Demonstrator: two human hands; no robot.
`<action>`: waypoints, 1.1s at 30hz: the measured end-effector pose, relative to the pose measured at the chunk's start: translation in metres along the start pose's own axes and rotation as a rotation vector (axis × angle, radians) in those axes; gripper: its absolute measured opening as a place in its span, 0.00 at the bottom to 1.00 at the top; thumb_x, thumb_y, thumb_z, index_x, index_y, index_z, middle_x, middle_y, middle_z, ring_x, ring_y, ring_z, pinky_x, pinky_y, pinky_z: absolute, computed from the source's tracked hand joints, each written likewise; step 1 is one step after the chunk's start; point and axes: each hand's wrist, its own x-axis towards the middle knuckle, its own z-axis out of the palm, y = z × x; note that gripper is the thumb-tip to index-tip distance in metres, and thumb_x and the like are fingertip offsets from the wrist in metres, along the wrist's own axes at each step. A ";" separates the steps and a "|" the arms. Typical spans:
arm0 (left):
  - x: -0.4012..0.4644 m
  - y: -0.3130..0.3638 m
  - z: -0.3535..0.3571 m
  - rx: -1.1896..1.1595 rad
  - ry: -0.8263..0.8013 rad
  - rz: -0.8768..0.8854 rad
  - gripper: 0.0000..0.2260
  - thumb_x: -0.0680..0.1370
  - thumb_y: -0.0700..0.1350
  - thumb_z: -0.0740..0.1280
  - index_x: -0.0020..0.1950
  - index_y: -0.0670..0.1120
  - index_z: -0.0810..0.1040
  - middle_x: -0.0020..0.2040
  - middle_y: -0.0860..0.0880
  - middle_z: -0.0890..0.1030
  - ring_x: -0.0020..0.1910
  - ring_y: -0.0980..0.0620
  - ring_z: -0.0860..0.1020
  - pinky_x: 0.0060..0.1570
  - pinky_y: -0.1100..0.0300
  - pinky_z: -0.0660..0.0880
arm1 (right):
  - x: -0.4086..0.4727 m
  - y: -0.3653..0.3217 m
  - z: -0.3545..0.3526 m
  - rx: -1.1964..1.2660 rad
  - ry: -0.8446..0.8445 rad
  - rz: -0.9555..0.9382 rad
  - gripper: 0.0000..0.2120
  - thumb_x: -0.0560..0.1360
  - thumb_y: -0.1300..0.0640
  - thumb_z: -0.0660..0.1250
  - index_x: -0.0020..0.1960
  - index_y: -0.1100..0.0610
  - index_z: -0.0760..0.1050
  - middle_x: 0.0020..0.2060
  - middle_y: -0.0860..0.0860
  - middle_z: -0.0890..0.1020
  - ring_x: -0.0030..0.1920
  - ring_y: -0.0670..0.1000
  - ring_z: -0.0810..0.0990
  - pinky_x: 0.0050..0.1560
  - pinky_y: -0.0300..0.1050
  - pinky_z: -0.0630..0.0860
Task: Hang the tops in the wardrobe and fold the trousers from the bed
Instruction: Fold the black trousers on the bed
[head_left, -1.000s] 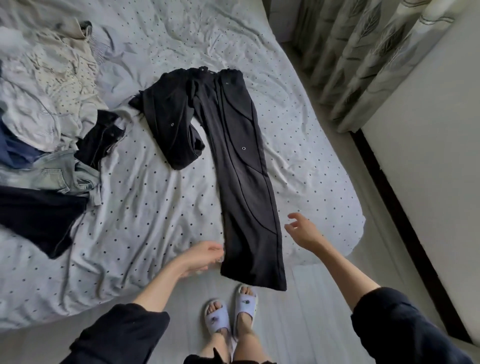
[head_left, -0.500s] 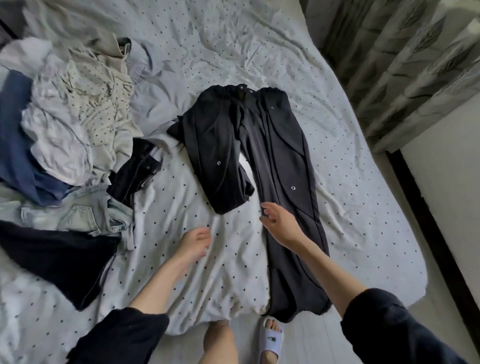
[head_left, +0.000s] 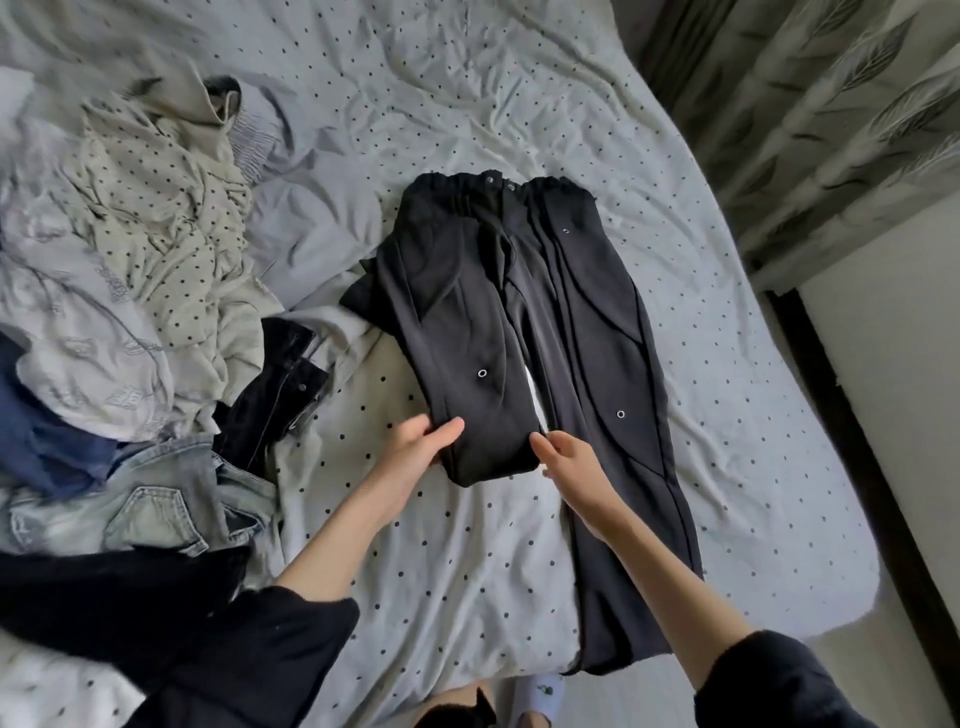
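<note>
Black trousers (head_left: 597, 322) lie on the dotted bed sheet (head_left: 467, 545), waistband at the far end. Their right leg runs straight down to the bed's near edge. Their left leg is folded back on itself, with the fold near my hands. My left hand (head_left: 415, 457) grips the left corner of that fold, thumb on top of the cloth. My right hand (head_left: 569, 460) touches the fold's right corner between the two legs; its fingers are partly curled, and the grip itself is hidden.
A heap of clothes fills the left of the bed: a cream dotted top (head_left: 156, 218), pale blue jeans (head_left: 130, 509), a dark blue garment (head_left: 36, 431), and black garments (head_left: 280, 395). Patterned curtains (head_left: 831, 114) hang at the right, with a white wall (head_left: 893, 374) below.
Both hands have moved up the bed from near its front edge to the folded left trouser leg. My left hand has taken hold of the fold. The view has shifted closer.
</note>
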 end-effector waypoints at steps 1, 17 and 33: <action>-0.008 0.003 -0.001 0.075 -0.036 0.022 0.04 0.77 0.43 0.67 0.49 0.47 0.81 0.48 0.52 0.84 0.50 0.53 0.81 0.46 0.64 0.76 | -0.003 -0.003 -0.002 0.069 -0.013 -0.002 0.16 0.78 0.54 0.62 0.36 0.57 0.61 0.33 0.52 0.63 0.35 0.48 0.63 0.40 0.41 0.64; -0.117 0.061 0.029 0.207 0.021 0.181 0.07 0.80 0.42 0.62 0.53 0.40 0.75 0.45 0.43 0.77 0.39 0.48 0.76 0.39 0.55 0.80 | -0.075 -0.041 -0.032 0.313 -0.199 -0.095 0.11 0.74 0.52 0.69 0.41 0.61 0.80 0.38 0.52 0.77 0.40 0.48 0.74 0.46 0.41 0.71; -0.151 -0.004 0.050 0.173 0.067 0.030 0.16 0.80 0.38 0.59 0.67 0.46 0.70 0.58 0.48 0.75 0.54 0.51 0.73 0.58 0.55 0.71 | -0.132 -0.021 -0.056 -0.180 0.139 -0.432 0.21 0.77 0.60 0.63 0.26 0.57 0.64 0.40 0.49 0.69 0.51 0.49 0.65 0.49 0.36 0.62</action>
